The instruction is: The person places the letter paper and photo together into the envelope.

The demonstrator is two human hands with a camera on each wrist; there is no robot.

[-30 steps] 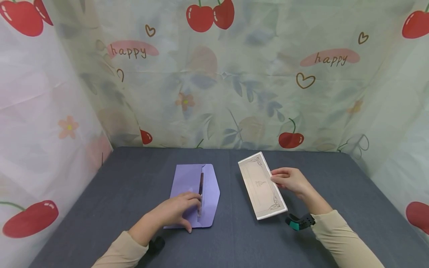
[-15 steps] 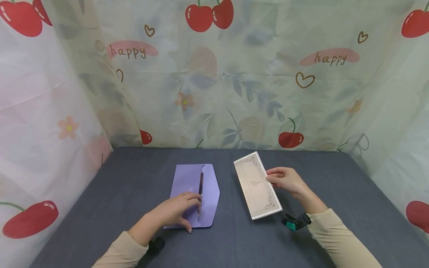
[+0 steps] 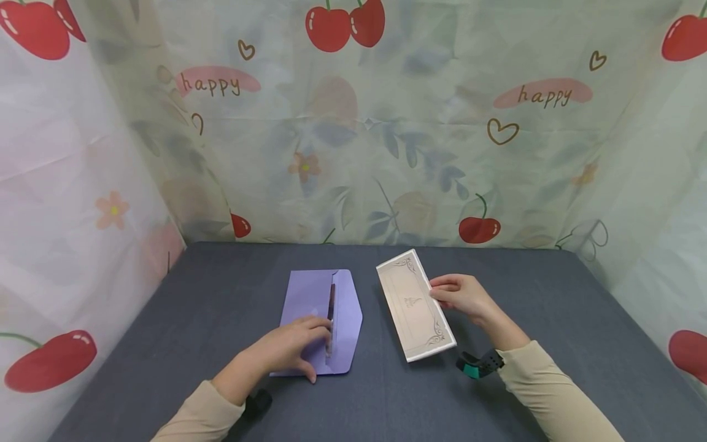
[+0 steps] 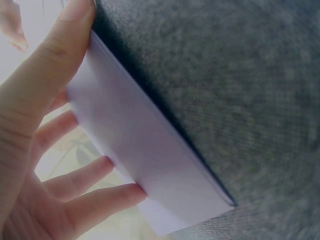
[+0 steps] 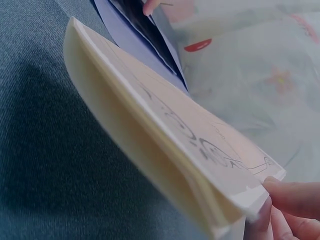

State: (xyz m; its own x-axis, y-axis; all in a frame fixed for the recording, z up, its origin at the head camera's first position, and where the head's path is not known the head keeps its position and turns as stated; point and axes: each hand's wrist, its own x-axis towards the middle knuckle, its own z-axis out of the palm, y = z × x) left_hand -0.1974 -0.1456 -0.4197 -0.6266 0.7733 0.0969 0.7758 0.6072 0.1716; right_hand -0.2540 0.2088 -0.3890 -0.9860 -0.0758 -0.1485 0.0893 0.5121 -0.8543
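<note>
Left hand (image 3: 293, 350) lies on the purple envelope (image 3: 320, 319), which is flat on the grey table (image 3: 221, 307) near its middle. Fingers look close to straight, fingertips at the mouth of the envelope, holding the opening slightly apart; thumb on the near edge. The left wrist view shows the thumb and fingers spread against the paper, not wrapped round it. The flap points right, toward the card.

Right hand (image 3: 461, 296) pinches the cream folded card (image 3: 415, 305) by its right long edge, thumb over, fingers under. The card hangs tilted above the table just right of the envelope, not touching it. The right wrist view shows several layers of folded paper, with fingertips (image 5: 295, 197) clamped on a corner.

Step in hand, as I judge it: bringing the card over to the envelope — insertion not begun. The next move calls for lining the card's long edge up with the opening and sliding it in flat while the left hand keeps the mouth apart; the folded layers could catch on the flap.

Hard to make out:
- how wide the opening gapes — only a dark slit shows
- the underside of both hands
- the card's print, too small to read
- the left wrist strap, mostly cut off behind the sleeve (image 3: 199, 417)
</note>
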